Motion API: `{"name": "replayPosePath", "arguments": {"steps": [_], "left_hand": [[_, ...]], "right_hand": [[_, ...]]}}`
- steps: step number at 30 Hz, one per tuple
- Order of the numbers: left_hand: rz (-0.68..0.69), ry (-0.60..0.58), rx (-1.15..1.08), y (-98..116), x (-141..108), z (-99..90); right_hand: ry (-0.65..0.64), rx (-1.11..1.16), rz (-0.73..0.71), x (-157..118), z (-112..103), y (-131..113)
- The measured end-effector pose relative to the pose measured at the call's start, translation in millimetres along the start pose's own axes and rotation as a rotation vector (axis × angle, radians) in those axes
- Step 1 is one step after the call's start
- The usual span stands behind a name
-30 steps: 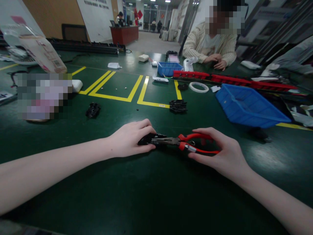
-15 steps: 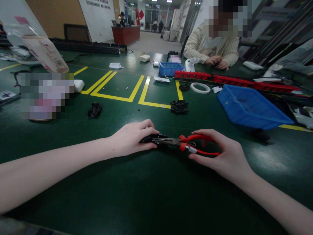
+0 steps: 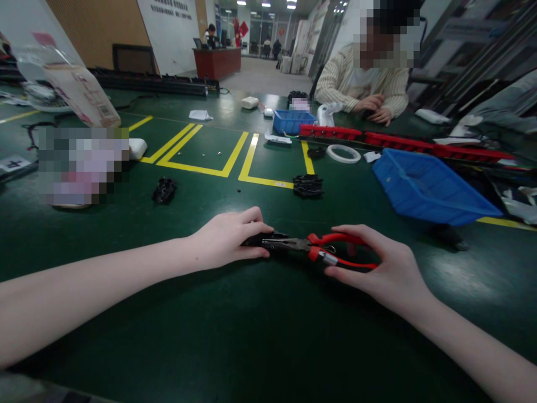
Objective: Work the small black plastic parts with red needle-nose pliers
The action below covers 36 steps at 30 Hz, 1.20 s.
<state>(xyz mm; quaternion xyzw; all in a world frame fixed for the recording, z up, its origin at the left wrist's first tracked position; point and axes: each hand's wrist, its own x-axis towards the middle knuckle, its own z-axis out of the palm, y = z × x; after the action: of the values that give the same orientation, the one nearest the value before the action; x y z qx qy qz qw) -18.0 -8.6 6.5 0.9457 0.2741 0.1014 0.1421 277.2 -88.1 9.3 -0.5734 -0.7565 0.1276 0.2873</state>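
My left hand (image 3: 235,238) pinches a small black part (image 3: 254,240), mostly hidden by the fingers, so its kind does not show. From the right, my right hand (image 3: 384,260) grips long-nose pliers by their red handles (image 3: 344,262), thumb below and fingers above. The metal jaws (image 3: 293,244) point left and reach the black part at my left fingertips. Whether the jaws clamp it I cannot tell. Both hands are low over the green table (image 3: 268,336).
Black clustered parts (image 3: 164,191) (image 3: 307,186) lie beyond my hands. A large blue bin (image 3: 432,184) stands at right, with a black object (image 3: 448,236) by it. Behind are a tape roll (image 3: 343,154), red strips (image 3: 403,140) and a smaller blue bin (image 3: 293,121). A bottle (image 3: 81,92) leans left. A person sits opposite.
My hands and the pliers hold nearly the same pose. The view has shifted slightly, and the person opposite has moved their hands a little.
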Motion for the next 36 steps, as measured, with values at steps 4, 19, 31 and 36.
{"name": "replayPosePath", "arguments": {"steps": [4,19,31,36], "left_hand": [[-0.009,-0.007,-0.005,0.8,0.1,-1.0],[-0.015,0.009,-0.01,2.9,-0.4,-1.9],[-0.002,0.006,-0.025,0.6,0.4,-1.4],[-0.014,0.014,-0.046,4.9,-0.3,-2.4]], "right_hand": [[-0.002,0.006,0.005,-1.4,1.7,-0.8],[-0.003,-0.039,-0.02,0.2,-1.3,2.4],[-0.02,-0.015,-0.018,0.1,0.8,2.1],[-0.006,-0.024,-0.067,-2.0,0.4,2.9]]}}
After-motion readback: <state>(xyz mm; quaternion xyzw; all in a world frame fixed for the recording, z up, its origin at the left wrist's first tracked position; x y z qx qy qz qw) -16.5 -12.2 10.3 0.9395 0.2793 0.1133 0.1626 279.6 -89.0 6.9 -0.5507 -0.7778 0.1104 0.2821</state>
